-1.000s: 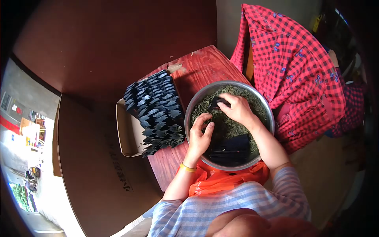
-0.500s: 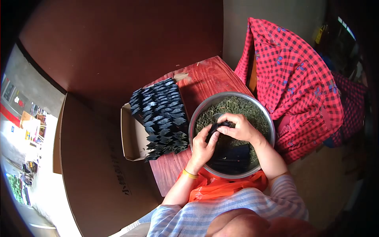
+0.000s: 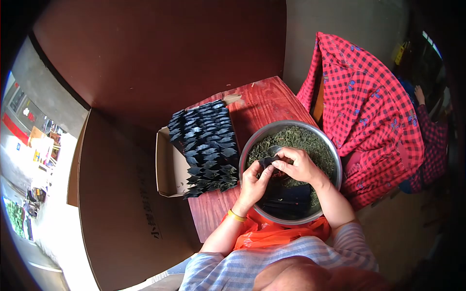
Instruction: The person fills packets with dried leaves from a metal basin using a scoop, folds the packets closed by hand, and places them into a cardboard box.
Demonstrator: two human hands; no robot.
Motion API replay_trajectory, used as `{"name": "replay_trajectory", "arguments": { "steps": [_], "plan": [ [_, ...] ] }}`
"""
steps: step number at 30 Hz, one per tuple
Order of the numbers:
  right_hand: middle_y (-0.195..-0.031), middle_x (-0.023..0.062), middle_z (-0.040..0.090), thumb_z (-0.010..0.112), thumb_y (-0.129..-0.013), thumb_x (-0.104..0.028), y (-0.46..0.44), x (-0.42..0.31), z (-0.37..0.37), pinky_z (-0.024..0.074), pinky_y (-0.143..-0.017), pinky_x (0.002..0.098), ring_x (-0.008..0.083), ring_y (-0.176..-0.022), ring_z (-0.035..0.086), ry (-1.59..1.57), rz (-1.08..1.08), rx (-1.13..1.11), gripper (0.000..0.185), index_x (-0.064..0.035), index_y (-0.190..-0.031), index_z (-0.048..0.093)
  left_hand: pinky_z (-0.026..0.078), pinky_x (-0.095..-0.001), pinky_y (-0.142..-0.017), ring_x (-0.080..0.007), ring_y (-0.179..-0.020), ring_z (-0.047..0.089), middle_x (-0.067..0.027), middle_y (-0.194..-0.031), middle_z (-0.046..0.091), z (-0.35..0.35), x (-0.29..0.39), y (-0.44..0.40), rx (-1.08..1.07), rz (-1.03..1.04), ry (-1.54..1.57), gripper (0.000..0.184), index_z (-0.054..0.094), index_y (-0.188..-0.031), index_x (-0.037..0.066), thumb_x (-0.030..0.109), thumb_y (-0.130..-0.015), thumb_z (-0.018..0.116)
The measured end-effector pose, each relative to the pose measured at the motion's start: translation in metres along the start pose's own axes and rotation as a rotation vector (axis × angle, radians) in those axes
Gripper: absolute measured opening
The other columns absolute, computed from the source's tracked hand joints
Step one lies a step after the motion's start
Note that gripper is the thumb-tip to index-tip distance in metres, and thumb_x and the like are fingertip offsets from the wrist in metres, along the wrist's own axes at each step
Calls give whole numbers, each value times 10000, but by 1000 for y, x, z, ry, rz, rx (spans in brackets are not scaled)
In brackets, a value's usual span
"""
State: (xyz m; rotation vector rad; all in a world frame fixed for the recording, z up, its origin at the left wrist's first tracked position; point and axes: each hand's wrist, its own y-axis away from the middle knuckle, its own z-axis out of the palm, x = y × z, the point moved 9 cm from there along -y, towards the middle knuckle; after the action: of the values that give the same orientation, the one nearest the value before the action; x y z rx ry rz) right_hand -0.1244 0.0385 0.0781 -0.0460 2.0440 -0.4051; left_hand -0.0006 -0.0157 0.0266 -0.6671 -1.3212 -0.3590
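A steel bowl holds dried green leaf bits and a stack of flat black pieces on its near side. Over the bowl, my left hand and my right hand meet, both pinching one small black piece. A round spoon-like object shows just behind my right fingers. Left of the bowl, rows of pointed black packets are stacked in and beside an open carton.
The bowl and carton sit on a red wooden table. Red checked cloth drapes at the right, with another person's hand beyond it. Tall cardboard stands at the left, and an orange plastic bag lies before the bowl.
My hands have come together on the black piece; a second ago they were apart, with a black piece at my right hand. The whole view has shifted slightly.
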Motion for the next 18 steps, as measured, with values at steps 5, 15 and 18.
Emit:
{"name": "replay_trajectory", "arguments": {
  "steps": [5,15,18],
  "plan": [
    [-753,95,632,706,-891,-168,0,-5,-1,495,-607,321,168,-675,638,93,-15,4,176,-10,-919,635,450,-204,-678,-40,-770,526,49,-853,624,-4,-1,1,-15,29,-117,131,668,-1035,-5,99,-963,635],
    [-694,121,611,687,-903,-174,-1,-15,-1,479,-582,338,188,-630,628,112,-60,30,170,-14,-883,632,481,-221,-714,-49,-814,560,8,-889,667,4,1,3,-86,28,-84,206,668,-1119,-12,129,-986,597],
    [-686,134,598,680,-909,-175,0,-13,-7,475,-565,332,150,-613,616,208,-36,104,163,-19,-894,640,488,-242,-709,-67,-793,571,-17,-857,667,4,4,0,-88,53,-112,198,667,-1092,-12,138,-980,602]
  ]
}}
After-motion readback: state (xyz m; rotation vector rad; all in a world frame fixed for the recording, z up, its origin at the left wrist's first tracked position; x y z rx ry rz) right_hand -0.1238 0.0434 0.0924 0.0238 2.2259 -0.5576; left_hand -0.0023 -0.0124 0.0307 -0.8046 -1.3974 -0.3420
